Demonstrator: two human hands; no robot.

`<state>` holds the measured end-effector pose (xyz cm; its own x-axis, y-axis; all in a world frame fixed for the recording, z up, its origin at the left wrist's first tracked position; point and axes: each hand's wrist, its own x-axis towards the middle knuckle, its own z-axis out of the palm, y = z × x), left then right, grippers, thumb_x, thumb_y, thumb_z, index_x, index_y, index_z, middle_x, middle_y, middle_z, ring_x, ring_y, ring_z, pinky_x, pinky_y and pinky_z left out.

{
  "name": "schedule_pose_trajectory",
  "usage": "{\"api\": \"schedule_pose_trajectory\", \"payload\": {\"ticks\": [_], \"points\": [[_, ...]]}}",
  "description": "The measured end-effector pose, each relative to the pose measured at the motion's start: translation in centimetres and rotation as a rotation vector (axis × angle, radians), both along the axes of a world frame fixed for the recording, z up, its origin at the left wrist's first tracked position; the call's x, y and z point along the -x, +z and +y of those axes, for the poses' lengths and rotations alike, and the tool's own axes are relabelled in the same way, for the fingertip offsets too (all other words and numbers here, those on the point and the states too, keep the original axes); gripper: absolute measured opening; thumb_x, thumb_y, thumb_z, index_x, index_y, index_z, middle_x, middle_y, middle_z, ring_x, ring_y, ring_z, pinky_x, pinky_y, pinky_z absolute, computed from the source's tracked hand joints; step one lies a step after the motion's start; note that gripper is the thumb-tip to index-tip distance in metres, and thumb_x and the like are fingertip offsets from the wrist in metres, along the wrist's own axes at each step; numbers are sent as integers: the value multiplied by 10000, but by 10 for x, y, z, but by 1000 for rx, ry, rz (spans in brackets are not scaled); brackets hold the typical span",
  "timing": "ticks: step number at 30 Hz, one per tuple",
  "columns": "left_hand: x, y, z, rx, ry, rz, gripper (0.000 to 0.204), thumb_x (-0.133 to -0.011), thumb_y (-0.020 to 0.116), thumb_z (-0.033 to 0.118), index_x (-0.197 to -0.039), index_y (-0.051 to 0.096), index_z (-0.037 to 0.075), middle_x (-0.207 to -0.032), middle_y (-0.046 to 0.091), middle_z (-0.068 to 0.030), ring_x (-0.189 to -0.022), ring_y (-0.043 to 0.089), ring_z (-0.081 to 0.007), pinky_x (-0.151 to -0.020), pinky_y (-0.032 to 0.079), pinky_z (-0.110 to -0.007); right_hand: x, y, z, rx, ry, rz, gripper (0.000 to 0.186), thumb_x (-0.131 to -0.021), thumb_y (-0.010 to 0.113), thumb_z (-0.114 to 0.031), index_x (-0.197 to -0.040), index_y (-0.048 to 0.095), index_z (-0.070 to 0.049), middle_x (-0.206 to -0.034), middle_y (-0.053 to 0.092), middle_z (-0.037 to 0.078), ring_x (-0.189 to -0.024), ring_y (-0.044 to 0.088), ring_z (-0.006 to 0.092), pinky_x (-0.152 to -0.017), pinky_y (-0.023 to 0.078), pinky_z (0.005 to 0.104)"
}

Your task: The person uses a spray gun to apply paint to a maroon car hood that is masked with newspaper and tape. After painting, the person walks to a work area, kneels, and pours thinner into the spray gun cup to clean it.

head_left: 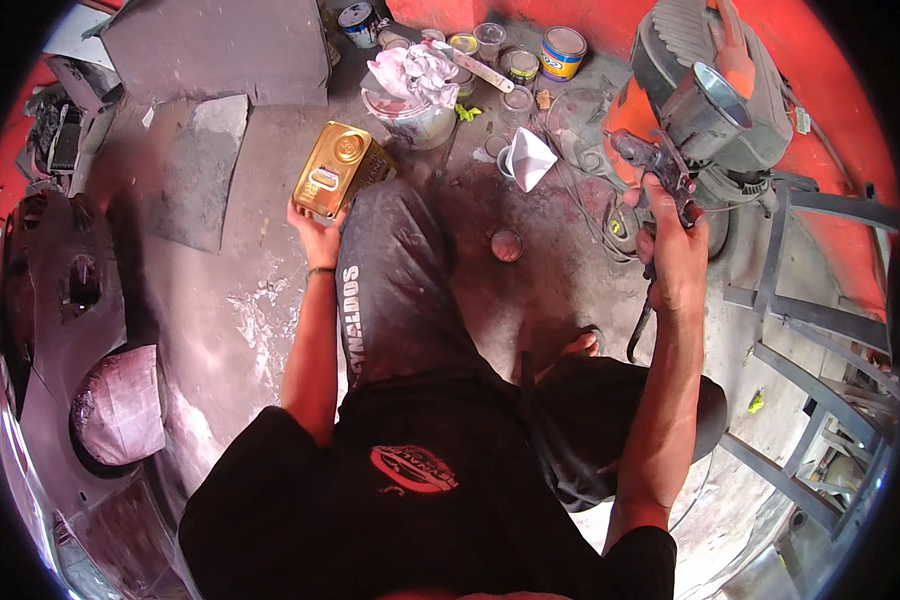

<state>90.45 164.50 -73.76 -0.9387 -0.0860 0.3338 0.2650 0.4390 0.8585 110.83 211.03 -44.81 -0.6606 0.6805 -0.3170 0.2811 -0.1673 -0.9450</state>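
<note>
My left hand (316,236) is closed round the lower end of a gold rectangular tin can (328,170), whose top with a round cap and a handle faces up at me. The tin is beside my left knee. My right hand (676,245) grips a spray gun (652,158) by its handle, out to the right. The gun's metal cup (708,112) is tilted, and its inside cannot be made out. Between my hands, farther off, a white paper cone strainer (530,160) rests at a white cup on the floor.
A bucket (410,125) heaped with stained rags stands ahead, near several paint cans, including a blue and yellow can (562,54). An orange and grey machine (760,90) and cables occupy the far right. Metal frames (820,320) stand right; a car body panel (55,330) lies left.
</note>
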Motion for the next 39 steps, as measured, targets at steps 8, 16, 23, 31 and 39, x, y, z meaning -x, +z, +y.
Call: {"api": "schedule_pose_trajectory", "payload": {"ticks": [8,16,23,31,39], "points": [[-133,231,253,-408,-927,-448,205,-1089,576,183,-1211,662,43,-1141,702,-73,-1117,643,-145,-965,518,-323,-6,0,-15,85,-100,105,274,-1012,682,-303,-1185,695,-91,-931,688,26,-528,388,45,-458,290,223],[-222,200,357,-1138,-1091,-1065,231,-1116,532,200,-1306,590,81,-1096,649,17,-961,594,-49,-860,503,-249,-11,9,-16,-40,-259,204,315,-1035,662,-303,-1228,653,-54,-950,643,27,-517,386,56,-455,304,243],[-243,188,356,-1364,-1103,-1256,187,-1114,540,224,-1196,607,69,-1049,634,20,-950,584,-65,-838,491,-261,-26,20,-26,-49,-253,152,401,-1044,632,-346,-1303,641,-39,-972,648,19,-530,342,40,-470,279,228],[-239,181,368,-1407,-1154,-1134,258,-1130,498,296,-1164,618,71,-996,611,26,-880,574,-60,-792,490,-264,-14,22,-27,-131,-209,133,365,-1043,645,-327,-1276,656,-46,-965,664,26,-502,335,28,-450,247,224],[-182,182,369,-824,-1539,-775,285,-1091,581,193,-1262,706,1,-1115,731,-31,-1053,645,-117,-972,516,-316,-20,33,-16,-184,-114,153,575,-1080,499,-515,-1342,616,-17,-986,673,50,-478,334,33,-431,234,227]]}}
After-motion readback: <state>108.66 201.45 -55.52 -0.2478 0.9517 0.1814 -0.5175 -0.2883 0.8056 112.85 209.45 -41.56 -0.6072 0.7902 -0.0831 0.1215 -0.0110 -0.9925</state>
